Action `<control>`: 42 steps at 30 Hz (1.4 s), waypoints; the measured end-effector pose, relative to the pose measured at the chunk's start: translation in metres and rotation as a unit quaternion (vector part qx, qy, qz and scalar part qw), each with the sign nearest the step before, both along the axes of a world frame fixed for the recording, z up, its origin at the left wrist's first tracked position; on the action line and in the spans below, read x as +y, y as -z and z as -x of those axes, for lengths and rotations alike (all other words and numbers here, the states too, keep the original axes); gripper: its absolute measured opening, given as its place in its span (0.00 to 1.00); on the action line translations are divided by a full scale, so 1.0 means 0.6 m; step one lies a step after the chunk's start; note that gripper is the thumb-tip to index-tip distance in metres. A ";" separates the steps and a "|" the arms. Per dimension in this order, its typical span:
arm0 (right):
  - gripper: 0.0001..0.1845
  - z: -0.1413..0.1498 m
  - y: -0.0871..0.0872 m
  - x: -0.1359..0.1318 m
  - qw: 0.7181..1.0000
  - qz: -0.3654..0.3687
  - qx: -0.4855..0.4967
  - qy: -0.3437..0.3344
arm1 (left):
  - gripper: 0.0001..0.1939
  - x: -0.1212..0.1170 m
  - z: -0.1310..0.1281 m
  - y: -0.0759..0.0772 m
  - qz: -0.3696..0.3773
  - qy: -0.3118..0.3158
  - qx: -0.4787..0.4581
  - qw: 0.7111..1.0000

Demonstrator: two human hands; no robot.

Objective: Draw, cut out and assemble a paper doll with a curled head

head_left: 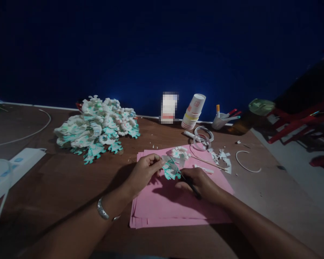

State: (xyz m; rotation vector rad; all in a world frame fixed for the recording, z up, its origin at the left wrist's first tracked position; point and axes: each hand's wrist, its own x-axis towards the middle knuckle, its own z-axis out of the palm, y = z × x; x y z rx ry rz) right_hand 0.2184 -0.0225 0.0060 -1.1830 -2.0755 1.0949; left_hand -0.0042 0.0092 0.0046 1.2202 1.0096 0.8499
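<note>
A small cut paper piece (170,169), white with green edges, is pinched in the grip of the left hand (145,172). The piece is held just above a stack of pink paper (178,207) that lies on the brown surface (70,183). A thin dark tool (187,183) is clasped in the grip of the right hand (201,183), and its tip is pressed against the paper piece, right beside the left grip. What kind of tool it is cannot be told. A silver bracelet (102,210) is worn on the left wrist.

Just past the two grips, another small white cut piece (180,153) is seen on the pink paper. A little further out from the right grip, white scraps (223,158), a thin stick (207,162) and a clear tape ring (203,133) are found. Well beyond the grips, by the blue wall, a leaning stack of paper cups (193,112) and a cup of pens (223,120) are set. Far out from the left grip, a big heap of white and green cut pieces (97,127) is piled on the surface.
</note>
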 end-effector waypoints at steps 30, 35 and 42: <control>0.20 0.014 0.007 -0.022 0.989 0.120 0.086 0.017 | 0.19 -0.027 -0.011 -0.030 -0.227 0.061 0.173 0.956; 0.20 0.018 0.006 -0.024 0.992 0.086 0.089 0.009 | 0.14 -0.029 -0.011 -0.026 -0.257 0.060 0.170 0.949; 0.20 0.025 0.009 -0.025 0.996 0.031 0.089 0.003 | 0.11 -0.027 -0.019 -0.014 -0.199 0.069 0.088 0.974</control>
